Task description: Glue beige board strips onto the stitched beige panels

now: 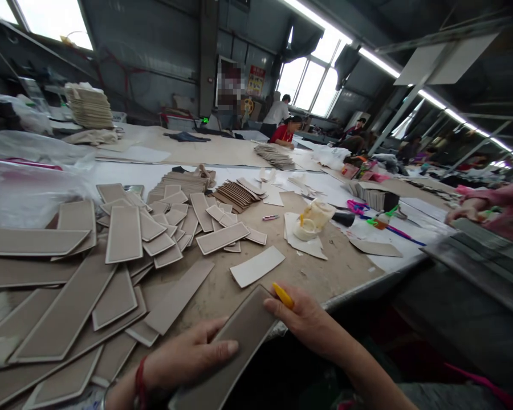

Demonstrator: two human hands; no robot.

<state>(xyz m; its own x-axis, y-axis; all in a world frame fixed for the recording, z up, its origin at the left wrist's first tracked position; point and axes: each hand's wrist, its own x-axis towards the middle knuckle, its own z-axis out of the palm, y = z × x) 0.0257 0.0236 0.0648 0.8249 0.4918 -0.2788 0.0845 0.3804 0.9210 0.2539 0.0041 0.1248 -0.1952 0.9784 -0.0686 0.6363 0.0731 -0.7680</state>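
Observation:
A long brown-grey panel is held at the table's front edge. My left hand, with a red cord on its wrist, grips the panel's left side, thumb on top. My right hand pinches the panel's far right corner, and a yellow tool sticks out between its fingers. Just beyond lies a pale rectangular piece. Left of my hands, many similar panels with light edges are heaped loosely.
Behind are a glue-stained container on a white sheet, a small pen-like item and stacked brown pieces. Clear plastic covers the left side. At the right, another person's hand is by stacked boards. People work farther back.

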